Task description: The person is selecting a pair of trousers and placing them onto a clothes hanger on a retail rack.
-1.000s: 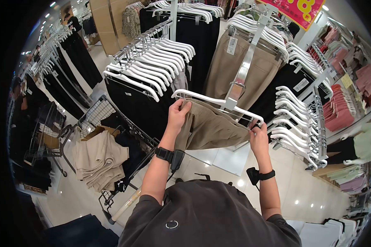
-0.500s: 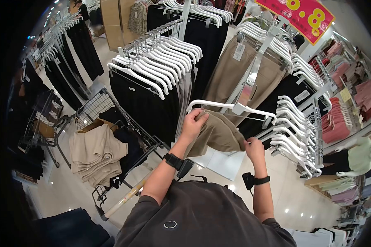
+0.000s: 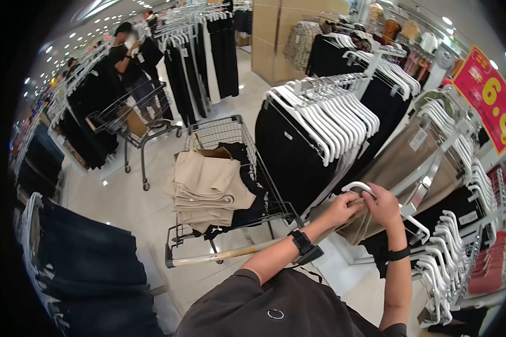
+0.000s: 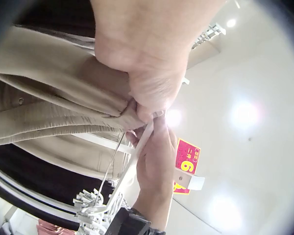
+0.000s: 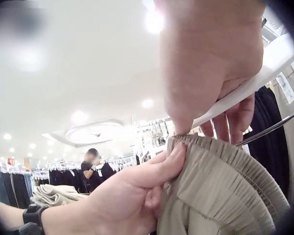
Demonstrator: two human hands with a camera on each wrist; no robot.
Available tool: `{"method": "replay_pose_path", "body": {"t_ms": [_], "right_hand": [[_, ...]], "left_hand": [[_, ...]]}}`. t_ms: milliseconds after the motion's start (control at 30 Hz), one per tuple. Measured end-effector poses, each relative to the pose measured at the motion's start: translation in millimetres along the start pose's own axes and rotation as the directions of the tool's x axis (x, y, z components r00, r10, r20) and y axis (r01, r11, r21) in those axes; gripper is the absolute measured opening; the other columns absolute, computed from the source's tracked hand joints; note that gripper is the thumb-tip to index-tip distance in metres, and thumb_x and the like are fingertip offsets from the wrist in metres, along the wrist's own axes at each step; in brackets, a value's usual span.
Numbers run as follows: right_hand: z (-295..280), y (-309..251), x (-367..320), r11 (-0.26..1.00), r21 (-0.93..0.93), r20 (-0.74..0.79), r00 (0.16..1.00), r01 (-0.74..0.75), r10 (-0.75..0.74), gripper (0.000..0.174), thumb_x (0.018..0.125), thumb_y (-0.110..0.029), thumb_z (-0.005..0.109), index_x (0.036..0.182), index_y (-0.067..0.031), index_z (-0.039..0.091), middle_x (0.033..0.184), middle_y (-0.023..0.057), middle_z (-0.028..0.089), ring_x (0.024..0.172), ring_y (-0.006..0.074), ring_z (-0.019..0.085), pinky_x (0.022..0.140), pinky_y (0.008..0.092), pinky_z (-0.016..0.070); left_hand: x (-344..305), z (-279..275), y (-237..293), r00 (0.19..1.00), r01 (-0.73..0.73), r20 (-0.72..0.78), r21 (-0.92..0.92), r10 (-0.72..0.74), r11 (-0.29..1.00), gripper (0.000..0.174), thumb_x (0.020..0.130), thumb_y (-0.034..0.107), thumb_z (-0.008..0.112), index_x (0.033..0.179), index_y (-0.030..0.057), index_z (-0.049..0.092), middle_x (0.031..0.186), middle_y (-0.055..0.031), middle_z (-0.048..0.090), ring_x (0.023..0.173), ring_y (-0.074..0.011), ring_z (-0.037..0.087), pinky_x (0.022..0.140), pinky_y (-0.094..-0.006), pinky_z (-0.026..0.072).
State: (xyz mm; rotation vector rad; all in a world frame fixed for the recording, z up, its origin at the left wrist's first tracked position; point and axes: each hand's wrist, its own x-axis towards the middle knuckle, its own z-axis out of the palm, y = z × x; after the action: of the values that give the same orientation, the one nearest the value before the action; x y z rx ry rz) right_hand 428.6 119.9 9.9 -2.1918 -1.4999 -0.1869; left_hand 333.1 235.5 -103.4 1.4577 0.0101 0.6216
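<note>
Khaki trousers (image 3: 357,229) with a gathered elastic waistband (image 5: 230,181) hang between my hands. My left hand (image 3: 343,210) pinches the waistband's corner between thumb and fingers, as the right wrist view shows. Close beside it, my right hand (image 3: 384,205) grips the end of a white hanger (image 3: 355,185), its fingers curled round the bar and its thumb right at the waistband's corner. A thin metal rod (image 4: 110,166) runs along below the hanger's bar. The clip at this end is hidden behind my fingers.
A shopping cart (image 3: 247,126) holding folded beige trousers (image 3: 205,182) stands to the left. Racks of black trousers (image 3: 289,151) and white hangers (image 3: 436,269) surround the hands. Dark jeans (image 3: 90,247) hang at lower left. Farther back, a person (image 3: 123,53) stands by another cart.
The head view has turned left. My right hand has left the waistband's right corner and moved to the hanger end beside my left hand, which still pinches the waistband.
</note>
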Motion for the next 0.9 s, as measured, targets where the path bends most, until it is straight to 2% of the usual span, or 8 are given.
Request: {"method": "replay_pose_path", "body": {"t_ms": [33,100,300,433,633,700,767,900], "right_hand": [[-13,-13,9,0.989,0.059,0.154,0.98,-0.135,0.125,0.031,0.086,-0.025,0.068,0.106,-0.0002,0.068,0.085,0.0181,0.069,0.076,0.0342,0.067,0.07,0.0378,0.0529],[-15,-7,13,0.978,0.159,0.206,0.973,-0.136,0.102,0.026,0.086,-0.028,0.069,0.098,-0.0043,0.07,0.076,0.018,0.067,0.073,0.0341,0.066,0.066,0.0404,0.051],[-24,-16,21,0.978,0.069,0.315,0.935,-0.194,0.164,0.027,0.085,-0.029,0.069,0.095,-0.0042,0.07,0.077,0.0165,0.067,0.073,0.0357,0.065,0.066,0.0417,0.0498],[-13,-7,19,0.989,0.139,0.172,0.985,-0.048,0.024,0.026,0.083,-0.028,0.07,0.094,-0.0052,0.069,0.085,0.0155,0.066,0.08,0.0365,0.063,0.07,0.0427,0.0498],[12,4,15,0.966,0.182,-0.195,0.97,0.182,-0.146,0.022,0.083,-0.022,0.069,0.089,-0.0015,0.063,0.084,0.0189,0.062,0.083,0.0381,0.061,0.074,0.0427,0.0479],[10,1,16,0.988,0.14,-0.106,0.993,0.064,-0.049,0.023,0.082,-0.024,0.069,0.089,-0.0026,0.063,0.084,0.0187,0.062,0.082,0.0387,0.059,0.073,0.0432,0.0477],[19,8,16,0.988,0.117,-0.203,0.976,0.099,-0.073,0.025,0.082,-0.025,0.07,0.088,-0.0024,0.062,0.08,0.0188,0.061,0.078,0.0389,0.058,0.069,0.0434,0.0467],[-5,-10,21,0.967,0.248,0.011,0.998,-0.063,0.062,0.027,0.084,-0.025,0.07,0.086,0.0005,0.062,0.068,0.0177,0.056,0.063,0.0321,0.054,0.061,0.0402,0.0433]], "left_hand": [[-1,-3,-1,1.0,-0.012,0.002,0.01,0.012,1.0,0.013,0.09,0.012,0.066,0.09,-0.0002,0.063,0.08,-0.0008,0.055,0.076,-0.0097,0.047,0.068,-0.0295,0.0404],[-2,-8,6,1.0,0.0,0.029,0.024,0.0,1.0,0.011,0.089,0.01,0.066,0.089,0.0003,0.062,0.08,0.0006,0.053,0.077,-0.0087,0.048,0.069,-0.028,0.0408],[-8,-10,21,1.0,0.019,0.012,0.013,-0.019,1.0,0.011,0.09,0.01,0.066,0.088,-0.0002,0.061,0.08,0.0016,0.052,0.075,-0.0079,0.047,0.068,-0.0267,0.0406],[-11,-12,33,0.998,-0.024,-0.061,0.043,0.026,0.999,0.012,0.089,0.009,0.067,0.094,-0.0017,0.065,0.085,-0.0013,0.058,0.079,-0.0095,0.053,0.071,-0.0266,0.0436],[-22,-23,37,0.973,-0.145,-0.164,0.116,0.163,0.983,0.013,0.087,0.008,0.068,0.097,-0.0014,0.067,0.121,-0.0103,0.059,0.108,-0.0153,0.055,0.092,-0.0294,0.0426],[-26,-30,33,0.958,-0.109,-0.24,0.188,0.153,0.976,0.015,0.088,0.01,0.067,0.1,-0.0007,0.067,0.109,-0.009,0.063,0.099,-0.0168,0.06,0.089,-0.0299,0.0463],[-30,-33,40,0.959,0.096,-0.252,-0.132,-0.127,0.987,0.015,0.094,0.012,0.064,0.103,-0.0004,0.064,0.095,-0.0024,0.065,0.088,-0.0093,0.059,0.08,-0.0257,0.0479],[-32,-39,53,0.962,0.049,-0.25,-0.25,-0.114,0.967,0.013,0.099,0.014,0.057,0.097,0.0011,0.061,0.085,0.0018,0.063,0.075,-0.0029,0.054,0.068,-0.0204,0.0448]]}}
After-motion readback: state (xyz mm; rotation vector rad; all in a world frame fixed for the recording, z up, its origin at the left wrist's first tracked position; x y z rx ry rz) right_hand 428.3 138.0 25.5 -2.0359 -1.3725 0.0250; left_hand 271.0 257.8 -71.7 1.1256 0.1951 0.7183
